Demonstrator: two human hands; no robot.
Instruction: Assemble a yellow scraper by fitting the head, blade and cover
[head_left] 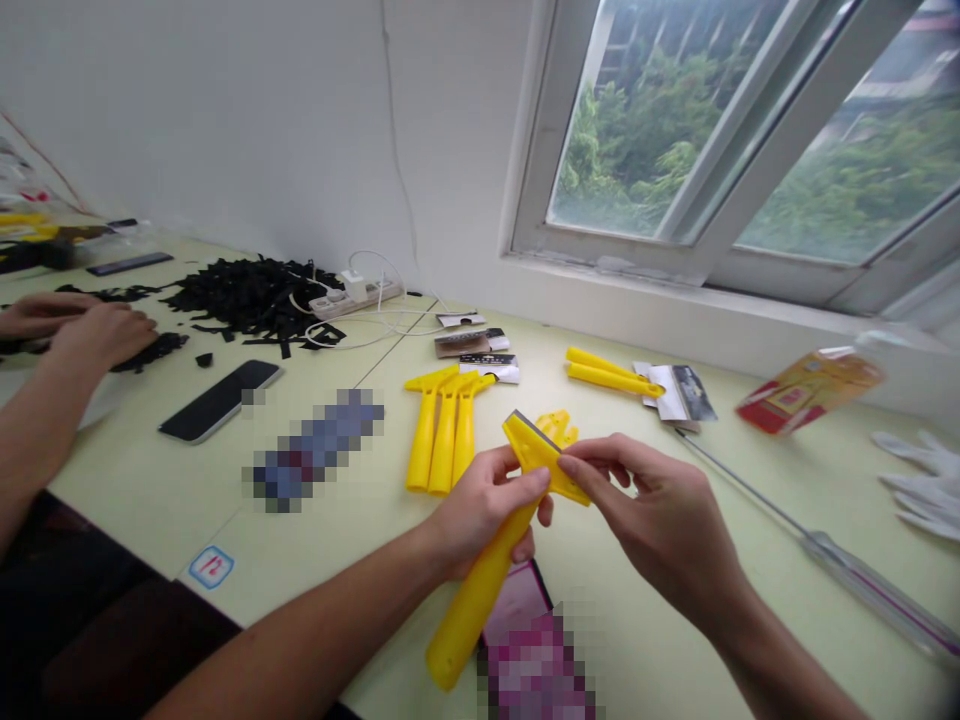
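My left hand (484,510) is wrapped round the neck of a yellow plastic scraper (480,590), whose handle points down toward me. My right hand (660,510) pinches the wide head of the same scraper (536,455) between thumb and fingers, where a thin metal blade edge shows. Both hands hover over the pale green table (360,500). Just behind the scraper head lies another yellow piece (559,425). To the left of my hands, three yellow scrapers (442,430) lie side by side on the table.
Two more yellow scrapers (607,372) lie by small blade packets (679,392). More packets (476,345), a power strip (352,295), a black scrap pile (247,290), a phone (221,400), a long screwdriver (832,550), a red packet (806,385) and white gloves (922,480) surround them. Another person's hands (75,330) work at left.
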